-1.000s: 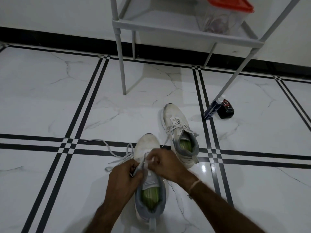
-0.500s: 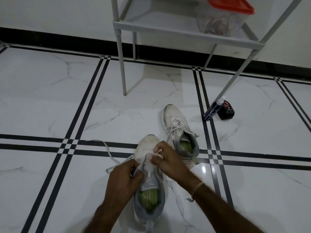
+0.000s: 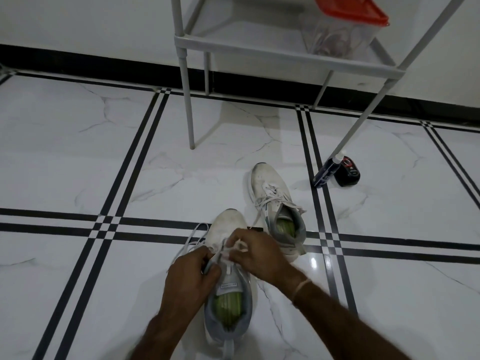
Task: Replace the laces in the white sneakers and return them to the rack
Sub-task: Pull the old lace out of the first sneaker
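1. Both hands are working at the near sneaker (image 3: 228, 226), which is sitting upright on the floor (image 3: 78, 157), low in the middle of the scene, toe pointing far.
2. The left hand (image 3: 191, 278) is gripping the shoe's left eyelet edge, fingers curled tight against it.
3. The right hand (image 3: 261, 257) is pinching a loop of white lace (image 3: 240, 246) over the upper eyelets, fingers bent round it; a pale band (image 3: 302, 285) is circling its wrist.
4. More of that lace is trailing loose on the tiles just left of the toe.
5. The far sneaker (image 3: 270, 183) is standing just beyond and right of the first, apart from it, its own lace sitting slack across the tongue.
6. The rack (image 3: 259, 51) is standing at the far side against the wall, its lowest shelf carrying a clear tub with an orange lid (image 3: 345, 10).
7. A dark bottle (image 3: 324, 174) and a small black tin (image 3: 349, 174) are resting side by side near the rack's right front leg.
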### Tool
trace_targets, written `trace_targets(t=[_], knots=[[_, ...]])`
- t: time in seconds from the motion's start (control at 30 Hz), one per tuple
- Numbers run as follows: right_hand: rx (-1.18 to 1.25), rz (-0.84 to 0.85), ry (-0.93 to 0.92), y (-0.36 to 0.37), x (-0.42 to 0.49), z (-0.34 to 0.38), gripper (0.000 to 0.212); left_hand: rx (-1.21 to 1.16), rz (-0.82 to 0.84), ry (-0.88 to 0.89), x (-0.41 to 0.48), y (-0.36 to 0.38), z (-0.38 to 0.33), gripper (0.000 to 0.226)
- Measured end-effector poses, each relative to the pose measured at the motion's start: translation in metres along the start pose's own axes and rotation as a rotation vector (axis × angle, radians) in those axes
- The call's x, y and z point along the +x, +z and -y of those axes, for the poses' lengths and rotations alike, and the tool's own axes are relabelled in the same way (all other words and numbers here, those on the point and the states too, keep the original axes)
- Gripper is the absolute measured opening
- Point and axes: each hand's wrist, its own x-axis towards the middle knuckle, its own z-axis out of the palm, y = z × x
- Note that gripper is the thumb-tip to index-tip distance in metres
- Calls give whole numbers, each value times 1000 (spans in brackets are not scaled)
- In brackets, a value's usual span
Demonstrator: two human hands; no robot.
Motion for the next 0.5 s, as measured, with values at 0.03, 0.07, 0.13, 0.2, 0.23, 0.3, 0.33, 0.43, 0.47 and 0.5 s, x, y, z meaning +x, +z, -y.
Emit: trace_targets(t=[0.03,0.07,0.13,0.2,0.23,0.3,0.33,0.43,0.47,0.5], knots=[[-177,44,-12,7,3,-2,18,1,-3,-1,0,0,-1,19],[-237,43,-19,13,4,-2,21,0,-6,0,0,0,-2,18],[-58,5,-38,21,2,1,23,-10,-8,7,-1,-1,0,17],[574,-76,118,11,-2,8,23,-21,-6,21,-1,-3,4,15],[987,-139,223,1,-1,11,25,-24,-12,32,0,-3,5,14],[1472,-231,342,-21,-3,12,27,-22,-26,36,0,-1,8,15],[1453,-235,354,-29,-4,12,25,-19,-29,30,0,-1,9,16],[636,-138,141,-28,-3,9,14,-21,-26,15,0,3,8,18],[302,-79,45,-17,-2,6,17,-26,-30,10,0,4,7,20],[35,-11,2,-6,-1,4,20,-33,-33,8,0,4,5,22]])
